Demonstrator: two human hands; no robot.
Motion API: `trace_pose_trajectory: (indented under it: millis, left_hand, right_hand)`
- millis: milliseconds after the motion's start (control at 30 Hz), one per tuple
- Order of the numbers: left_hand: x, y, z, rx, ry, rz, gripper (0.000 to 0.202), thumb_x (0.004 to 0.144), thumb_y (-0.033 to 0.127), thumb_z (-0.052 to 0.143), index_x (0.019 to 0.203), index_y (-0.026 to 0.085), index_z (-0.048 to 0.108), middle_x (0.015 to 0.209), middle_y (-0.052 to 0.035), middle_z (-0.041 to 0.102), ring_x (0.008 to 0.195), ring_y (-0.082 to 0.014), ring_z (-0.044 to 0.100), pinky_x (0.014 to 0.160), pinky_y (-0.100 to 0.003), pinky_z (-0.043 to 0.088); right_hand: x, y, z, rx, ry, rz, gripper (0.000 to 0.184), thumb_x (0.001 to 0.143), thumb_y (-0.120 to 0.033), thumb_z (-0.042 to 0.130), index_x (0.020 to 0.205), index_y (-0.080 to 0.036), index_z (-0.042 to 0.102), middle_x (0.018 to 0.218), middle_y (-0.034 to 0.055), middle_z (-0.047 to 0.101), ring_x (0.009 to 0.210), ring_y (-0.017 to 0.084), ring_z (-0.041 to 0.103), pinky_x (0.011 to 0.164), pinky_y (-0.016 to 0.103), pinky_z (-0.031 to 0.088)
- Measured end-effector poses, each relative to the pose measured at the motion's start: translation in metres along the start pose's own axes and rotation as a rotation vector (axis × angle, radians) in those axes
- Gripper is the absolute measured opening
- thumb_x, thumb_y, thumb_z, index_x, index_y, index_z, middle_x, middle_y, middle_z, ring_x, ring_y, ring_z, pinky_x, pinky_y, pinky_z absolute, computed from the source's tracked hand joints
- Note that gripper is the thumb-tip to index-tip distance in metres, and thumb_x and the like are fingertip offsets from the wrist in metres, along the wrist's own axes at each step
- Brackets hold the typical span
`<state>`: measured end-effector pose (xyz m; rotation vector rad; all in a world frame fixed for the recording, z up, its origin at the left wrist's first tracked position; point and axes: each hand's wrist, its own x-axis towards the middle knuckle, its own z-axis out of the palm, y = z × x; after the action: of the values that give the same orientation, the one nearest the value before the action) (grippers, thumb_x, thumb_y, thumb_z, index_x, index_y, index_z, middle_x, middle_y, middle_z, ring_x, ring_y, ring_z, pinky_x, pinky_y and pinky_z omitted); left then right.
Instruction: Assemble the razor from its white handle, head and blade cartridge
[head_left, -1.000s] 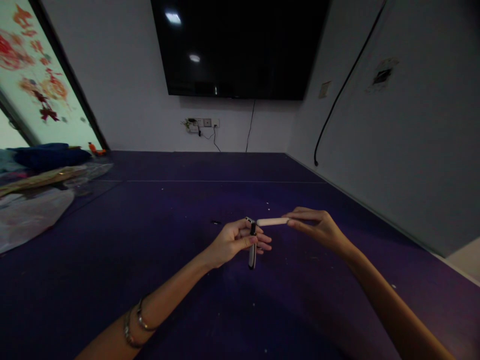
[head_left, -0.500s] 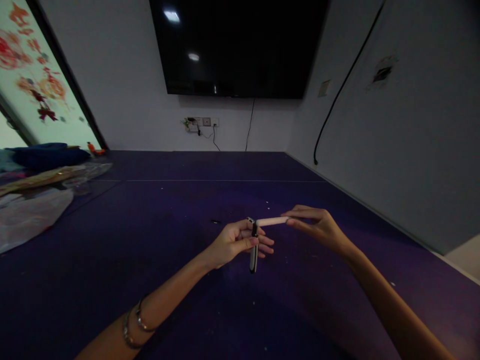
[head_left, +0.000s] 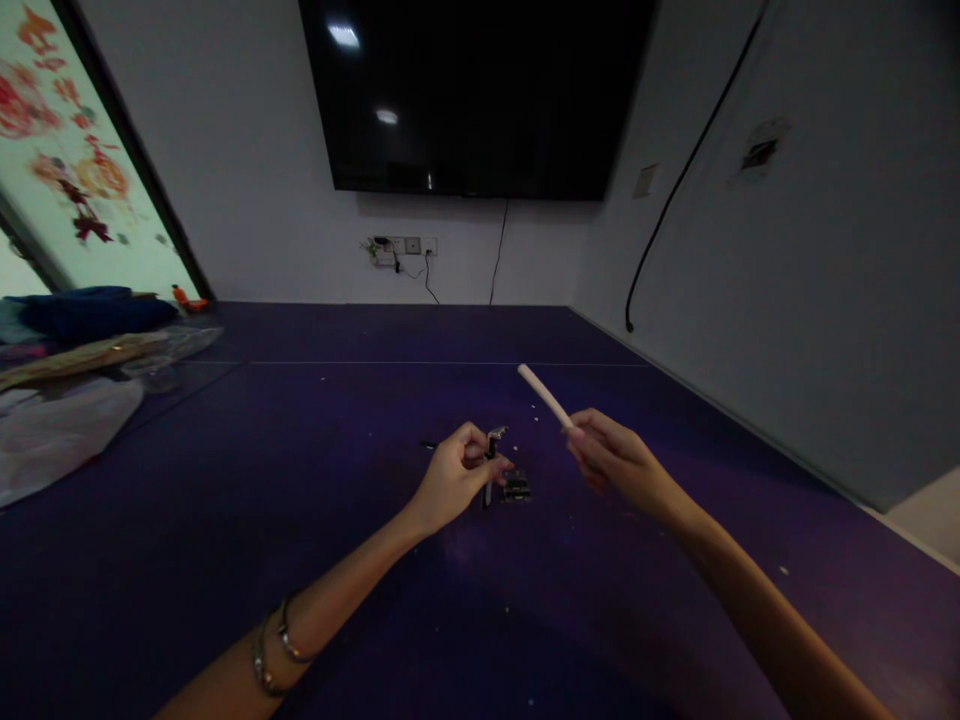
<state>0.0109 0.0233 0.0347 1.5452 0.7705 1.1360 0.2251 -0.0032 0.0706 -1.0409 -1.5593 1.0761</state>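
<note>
Purple surface (head_left: 315,520), flat, dotted with white specks (head_left: 784,570), meets gray walls (head_left: 247,180) at the far end and on the right. Pale stick (head_left: 544,396), one, smooth: held slantwise above the surface, its near end pinched between thumb and fingers of the right hand (head_left: 616,458), its free end pointing away and leftward. Small tool (head_left: 491,447), one, black and whitish: gripped roughly upright by thumb and fingers of the left hand (head_left: 452,478), apart from the stick; exact kind too small to tell. Dark item (head_left: 517,488), one, shiny: shows just beside the left fingertips, details unclear. Black piece (head_left: 428,445), one, short: lies near the left hand, on its outer side. Bracelets (head_left: 260,660), two: circle the left forearm. Farther left: whitish plastic (head_left: 64,430), blue cloth (head_left: 97,312), orange object (head_left: 184,298), and a glass panel (head_left: 146,220) bearing red decorations (head_left: 90,165). Television (head_left: 480,100), black: hangs above wall sockets (head_left: 412,245). Black cable (head_left: 679,182), one: runs down the right wall.
</note>
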Motion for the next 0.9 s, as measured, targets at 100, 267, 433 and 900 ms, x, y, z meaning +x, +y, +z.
trace_pose_trajectory:
  millis: [100, 267, 433, 900]
  left_hand:
    - [0.002, -0.001, -0.002, 0.083, 0.033, 0.027, 0.029, 0.073, 0.026, 0.067, 0.074, 0.018, 0.039, 0.067, -0.0001, 0.065, 0.058, -0.0137, 0.064, 0.055, -0.024, 0.046]
    - [0.004, 0.001, -0.006, 0.153, 0.099, 0.039, 0.028, 0.073, 0.028, 0.066, 0.073, 0.019, 0.039, 0.068, -0.0003, 0.064, 0.059, -0.0139, 0.064, 0.055, -0.024, 0.046]
    - [0.003, 0.001, -0.006, 0.158, 0.089, 0.061, 0.029, 0.073, 0.029, 0.066, 0.071, 0.019, 0.039, 0.070, -0.0009, 0.064, 0.060, -0.0141, 0.064, 0.055, -0.024, 0.047]
    - [0.000, 0.002, -0.002, 0.200, 0.102, 0.059, 0.026, 0.072, 0.026, 0.066, 0.073, 0.019, 0.040, 0.070, -0.0003, 0.065, 0.059, -0.0135, 0.062, 0.057, -0.024, 0.046]
  right_hand:
    - [-0.010, 0.000, 0.023, 0.405, -0.045, 0.174, 0.024, 0.083, -0.044, 0.052, 0.081, -0.021, 0.047, 0.055, -0.0083, 0.042, 0.035, 0.002, 0.023, 0.031, 0.015, 0.016]
    - [-0.039, 0.010, 0.063, 0.927, -0.163, 0.439, 0.025, 0.080, -0.044, 0.056, 0.081, -0.021, 0.046, 0.046, -0.0112, 0.031, 0.034, 0.003, 0.012, 0.031, 0.014, 0.009]
    - [-0.055, 0.013, 0.082, 1.092, -0.208, 0.547, 0.026, 0.077, -0.041, 0.061, 0.078, -0.020, 0.047, 0.045, -0.0118, 0.026, 0.035, 0.002, 0.009, 0.031, 0.013, 0.009]
    - [-0.065, 0.009, 0.101, 1.117, -0.060, 0.497, 0.031, 0.074, -0.045, 0.064, 0.074, -0.019, 0.047, 0.044, -0.0117, 0.025, 0.034, 0.001, 0.012, 0.032, 0.015, 0.008]
